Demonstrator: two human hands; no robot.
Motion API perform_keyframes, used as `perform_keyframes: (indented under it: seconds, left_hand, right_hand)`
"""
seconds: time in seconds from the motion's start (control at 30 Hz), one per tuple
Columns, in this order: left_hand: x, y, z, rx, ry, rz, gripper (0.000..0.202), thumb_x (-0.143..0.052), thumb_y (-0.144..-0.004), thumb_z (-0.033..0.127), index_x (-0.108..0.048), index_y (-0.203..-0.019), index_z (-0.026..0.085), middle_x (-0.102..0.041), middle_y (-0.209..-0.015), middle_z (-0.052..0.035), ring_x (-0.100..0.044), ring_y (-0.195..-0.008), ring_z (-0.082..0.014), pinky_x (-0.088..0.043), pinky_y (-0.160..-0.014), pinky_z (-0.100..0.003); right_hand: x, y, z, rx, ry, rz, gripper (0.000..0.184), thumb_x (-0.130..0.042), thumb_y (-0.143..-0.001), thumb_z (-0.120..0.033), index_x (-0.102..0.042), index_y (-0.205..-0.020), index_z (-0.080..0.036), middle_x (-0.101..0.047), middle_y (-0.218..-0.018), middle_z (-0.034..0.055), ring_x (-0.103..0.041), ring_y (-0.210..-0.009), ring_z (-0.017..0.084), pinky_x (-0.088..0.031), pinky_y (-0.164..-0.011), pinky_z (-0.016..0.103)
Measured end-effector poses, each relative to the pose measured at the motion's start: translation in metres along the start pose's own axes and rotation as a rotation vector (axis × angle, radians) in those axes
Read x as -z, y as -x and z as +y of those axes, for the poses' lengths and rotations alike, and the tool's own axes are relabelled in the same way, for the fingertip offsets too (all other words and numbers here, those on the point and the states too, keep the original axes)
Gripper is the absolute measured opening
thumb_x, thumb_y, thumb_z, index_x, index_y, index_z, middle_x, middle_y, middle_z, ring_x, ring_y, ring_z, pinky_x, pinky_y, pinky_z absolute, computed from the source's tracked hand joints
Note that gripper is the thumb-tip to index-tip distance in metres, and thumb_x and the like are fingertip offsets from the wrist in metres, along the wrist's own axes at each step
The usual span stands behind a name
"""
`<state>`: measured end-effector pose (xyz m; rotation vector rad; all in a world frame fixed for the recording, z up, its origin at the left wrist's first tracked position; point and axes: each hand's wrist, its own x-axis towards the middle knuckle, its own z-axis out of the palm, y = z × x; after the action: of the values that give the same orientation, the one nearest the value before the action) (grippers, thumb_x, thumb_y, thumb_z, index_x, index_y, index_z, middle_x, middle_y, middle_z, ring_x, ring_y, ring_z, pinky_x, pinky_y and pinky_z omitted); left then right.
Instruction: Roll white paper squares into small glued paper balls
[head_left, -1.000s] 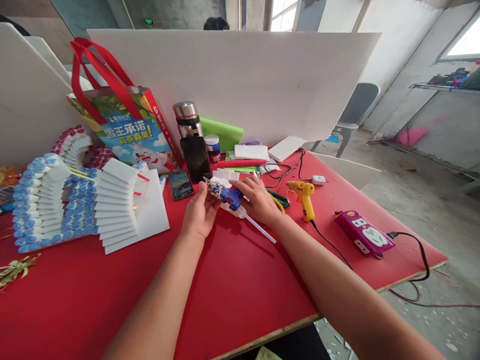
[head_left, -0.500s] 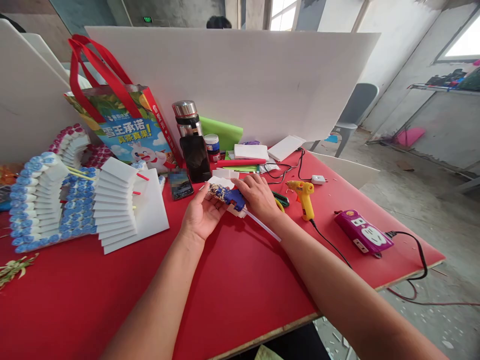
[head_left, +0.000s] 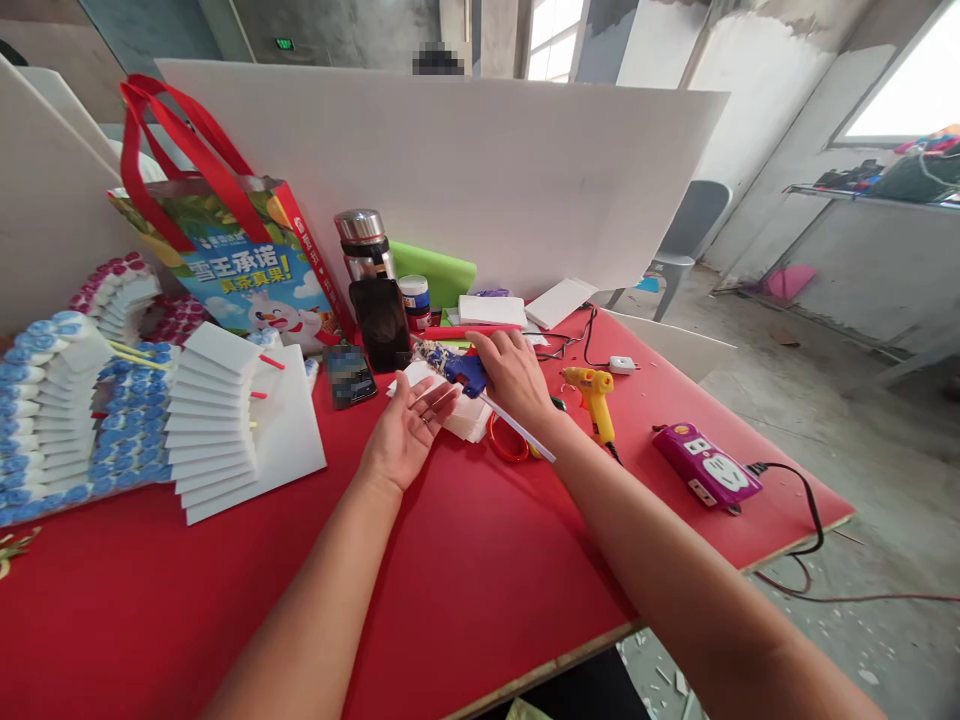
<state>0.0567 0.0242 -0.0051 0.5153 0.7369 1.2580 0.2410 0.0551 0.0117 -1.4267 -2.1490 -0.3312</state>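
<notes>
My right hand (head_left: pixel 514 375) grips a blue glue gun (head_left: pixel 466 372), its front end crusted with pale and dark residue. A long translucent glue stick (head_left: pixel 517 428) pokes out of the gun's rear, under my wrist. Palm up and fingers spread, my left hand (head_left: pixel 409 430) is just left of the gun and holds nothing I can see. Beneath and behind the gun lies a stack of white paper or thin card pieces (head_left: pixel 469 420). A red ring of tape or wire (head_left: pixel 508 440) lies on the table close to my right wrist.
A yellow glue gun (head_left: pixel 594 398) and a purple power strip (head_left: pixel 707 467) lie on the right. Behind stand a phone (head_left: pixel 380 325), a steel flask (head_left: pixel 362 240) and a shopping bag (head_left: pixel 255 260). White stepped foam pieces (head_left: pixel 214 420) sit left on the red table (head_left: pixel 457 570).
My right hand has lifted the blue glue gun up and away from my left hand, whose fingers have opened. The white stack and red ring now show more. The view has shifted slightly.
</notes>
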Motion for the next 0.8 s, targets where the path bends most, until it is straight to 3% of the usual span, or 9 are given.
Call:
perform_keyframes:
  seconds: [0.07,0.13,0.27,0.37,0.43,0.53,0.67,0.8]
  left_hand:
    - [0.003,0.000,-0.004,-0.070,-0.063,-0.020,0.033,-0.082,-0.077,0.034,-0.071,-0.096,0.010,-0.075,-0.100,-0.0136,-0.073,-0.094,-0.0199,-0.060,-0.083,-0.026]
    - [0.004,0.002,-0.007,-0.088,-0.149,-0.034,0.029,-0.087,-0.069,0.026,-0.071,-0.088,0.011,-0.075,-0.086,-0.0087,-0.072,-0.076,-0.0150,-0.059,-0.069,-0.021]
    - [0.001,0.006,-0.012,-0.117,-0.279,-0.070,0.032,-0.088,-0.066,0.035,-0.066,-0.075,0.013,-0.068,-0.064,-0.0012,-0.060,-0.050,-0.0084,-0.048,-0.048,-0.017]
    - [0.000,0.008,-0.015,-0.187,-0.361,-0.054,0.039,-0.085,-0.069,0.039,-0.055,-0.062,0.016,-0.061,-0.055,0.0007,-0.053,-0.042,-0.0082,-0.039,-0.040,-0.017]
    - [0.001,0.008,-0.017,-0.223,-0.426,-0.046,0.039,-0.080,-0.075,0.042,-0.055,-0.061,0.016,-0.060,-0.054,0.0001,-0.051,-0.041,-0.0082,-0.036,-0.039,-0.018]
    - [0.002,0.009,-0.019,-0.245,-0.539,-0.032,0.037,-0.074,-0.081,0.046,-0.058,-0.063,0.017,-0.060,-0.053,-0.0006,-0.051,-0.041,-0.0093,-0.038,-0.043,-0.020]
    - [0.001,0.009,-0.020,-0.250,-0.686,-0.077,0.036,-0.069,-0.085,0.049,-0.061,-0.068,0.018,-0.060,-0.056,-0.0006,-0.053,-0.046,-0.0107,-0.042,-0.049,-0.021]
    - [0.000,0.009,-0.021,-0.201,-0.755,-0.097,0.038,-0.064,-0.087,0.050,-0.059,-0.067,0.019,-0.061,-0.059,-0.0008,-0.054,-0.049,-0.0116,-0.042,-0.049,-0.022]
  right_hand:
    - [0.013,-0.023,0.014,-0.006,0.034,0.037,0.041,-0.044,-0.098,-0.023,-0.054,-0.136,-0.015,-0.060,-0.109,0.0157,-0.044,-0.100,0.031,-0.035,-0.088,0.042]
    - [0.029,-0.048,0.038,-0.016,0.072,0.047,0.039,-0.046,-0.097,-0.027,-0.058,-0.132,-0.015,-0.061,-0.109,0.0162,-0.045,-0.099,0.031,-0.035,-0.087,0.041]
    - [0.057,-0.084,0.109,-0.109,0.241,-0.059,0.038,-0.042,-0.097,-0.025,-0.059,-0.129,-0.013,-0.062,-0.114,0.0187,-0.046,-0.108,0.034,-0.035,-0.090,0.042]
    - [0.064,-0.086,0.161,-0.294,0.359,-0.247,0.041,-0.041,-0.097,-0.025,-0.054,-0.133,-0.010,-0.060,-0.120,0.0214,-0.047,-0.113,0.034,-0.035,-0.093,0.042]
    - [0.060,-0.080,0.188,-0.389,0.387,-0.327,0.040,-0.042,-0.096,-0.023,-0.052,-0.133,-0.010,-0.058,-0.125,0.0219,-0.046,-0.118,0.034,-0.034,-0.095,0.042]
    - [0.041,-0.067,0.213,-0.514,0.403,-0.342,0.039,-0.046,-0.094,-0.024,-0.054,-0.128,-0.006,-0.059,-0.123,0.0244,-0.048,-0.119,0.035,-0.037,-0.095,0.043]
    - [0.012,-0.060,0.228,-0.729,0.417,-0.336,0.041,-0.045,-0.095,-0.024,-0.053,-0.127,0.000,-0.058,-0.118,0.0288,-0.050,-0.120,0.038,-0.043,-0.091,0.044]
    - [-0.009,-0.063,0.233,-0.780,0.410,-0.326,0.042,-0.041,-0.095,-0.017,-0.050,-0.132,0.000,-0.055,-0.123,0.0300,-0.053,-0.122,0.035,-0.046,-0.092,0.040]
